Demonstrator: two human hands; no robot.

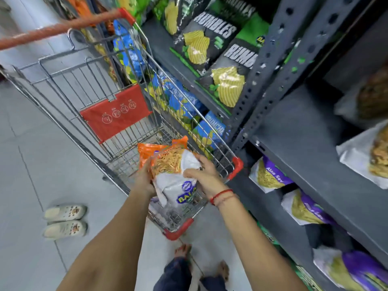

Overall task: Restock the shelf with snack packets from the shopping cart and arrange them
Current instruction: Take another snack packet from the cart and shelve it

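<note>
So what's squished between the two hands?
In the head view, an orange-and-white snack packet sits between the left hand and right hand, over the shopping cart.

On my feed the floor (pixel 31 164) is large pale grey tiles with thin dark grout lines. It spreads out to the left of the left hand (pixel 144 179) and runs on beneath both hands. The light on it looks soft and even, giving the tiles a dull sheen. A pair of cream clogs (pixel 65 222) sits side by side on the tiles, below and well to the left of that hand. To the right of the right hand (pixel 204 175) stands a dark grey metal rack (pixel 270 66). Its perforated uprights slant through my view, and flat grey shelf boards (pixel 304 143) are tiered above and below hand level.
</note>
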